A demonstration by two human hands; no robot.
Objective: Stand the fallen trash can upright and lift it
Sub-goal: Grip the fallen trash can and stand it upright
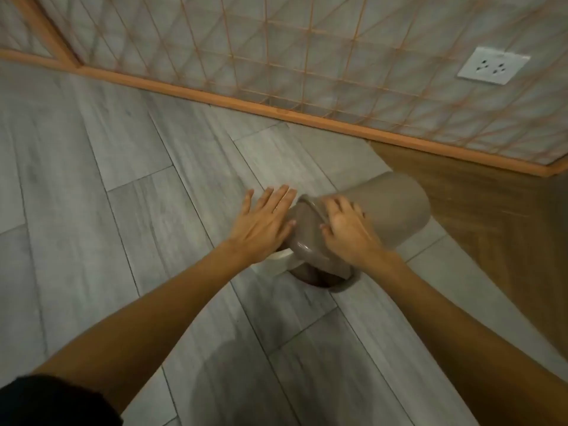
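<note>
Fingers point(341, 207) of the right hand point(347, 232) curl over the rim end of the trash can point(396, 207), loosely spread and pressing down on its taupe side, though I cannot tell whether the thumb hooks under the rim. Fingers point(276, 198) of the left hand point(264, 226) lie flat and slightly fanned, the palm set against the can's left side by the rim. That can lies tipped on the grey plank floor point(107, 195), its closed base pointing far and to the right, its rim end nearer and lower. Just below the rim a round taupe ring point(344, 282) rests on the floor, with a pale flat piece point(278, 261) beside it on the left. A brown wooden surface point(491, 216) sits to the right of the can. On the far side, an orange-trimmed wall point(276, 56) carries a white socket point(493, 66).
</note>
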